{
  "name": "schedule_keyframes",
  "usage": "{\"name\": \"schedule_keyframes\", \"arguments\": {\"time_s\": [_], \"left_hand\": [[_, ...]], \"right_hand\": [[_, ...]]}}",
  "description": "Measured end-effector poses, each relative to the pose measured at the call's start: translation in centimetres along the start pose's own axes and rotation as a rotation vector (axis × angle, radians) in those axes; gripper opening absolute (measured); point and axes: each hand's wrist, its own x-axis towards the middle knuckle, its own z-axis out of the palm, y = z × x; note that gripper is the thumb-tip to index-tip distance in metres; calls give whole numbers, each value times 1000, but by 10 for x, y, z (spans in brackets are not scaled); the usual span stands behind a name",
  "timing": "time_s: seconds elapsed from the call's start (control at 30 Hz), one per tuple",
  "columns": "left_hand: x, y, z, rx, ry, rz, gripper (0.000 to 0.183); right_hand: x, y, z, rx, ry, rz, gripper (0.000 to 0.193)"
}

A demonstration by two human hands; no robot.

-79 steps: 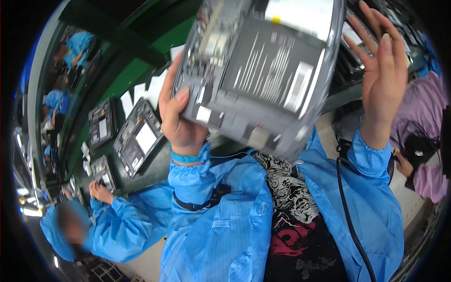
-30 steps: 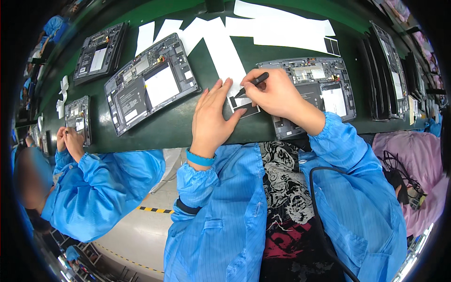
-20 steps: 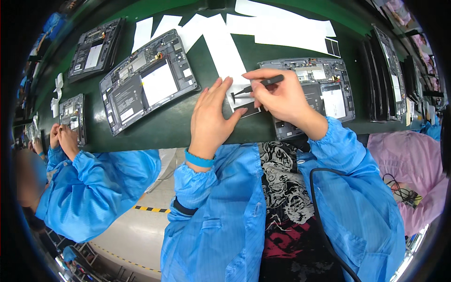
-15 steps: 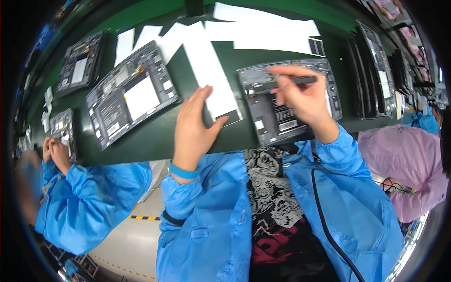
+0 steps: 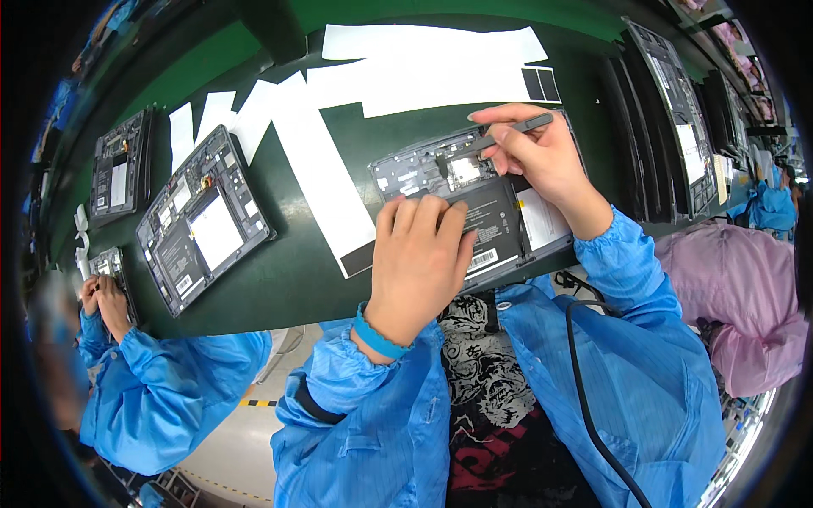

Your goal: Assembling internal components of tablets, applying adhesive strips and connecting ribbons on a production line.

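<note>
In front of me lies an opened tablet-like device (image 5: 495, 212), its circuit boards, dark battery and a white panel showing. My right hand (image 5: 538, 157) is closed round dark grey tweezers (image 5: 532, 124), which slant down to the left over the device's far part. At their tip is a small black piece (image 5: 442, 165); I cannot tell whether it is gripped or stuck down. My left hand (image 5: 421, 241) lies over the device's near left part, fingers stretched out and a little apart, hiding that corner. Beside it, a long white strip (image 5: 326, 178) ends in a black patch.
More white sheets (image 5: 440, 72) overlap along the back of the green bench. Another opened device (image 5: 203, 220) lies to the left, with a further one (image 5: 118, 165) beyond it. Stacked devices (image 5: 669, 127) stand at right. A co-worker's hands (image 5: 106, 300) work at far left.
My left hand has gone from the white strip onto the device. The tweezers' tip has moved to the device's far part. The view has shifted, and the device now lies turned differently.
</note>
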Motion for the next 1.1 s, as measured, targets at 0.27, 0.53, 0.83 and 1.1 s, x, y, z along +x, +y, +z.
{"name": "schedule_keyframes", "arguments": {"time_s": [0.27,0.53,0.83,1.1], "left_hand": [[-4,-2,6,-29,13,-24,30],[-2,-7,5,-45,8,-18,31],[0,2,5,67,2,-69,52],[12,6,15,302,-91,-99,65]], "right_hand": [[7,11,-8,28,-86,-31,24],[12,13,-10,0,-107,-66,22],[5,18,-10,-9,-92,-70,19],[8,18,-12,-53,-104,-80,18]]}}
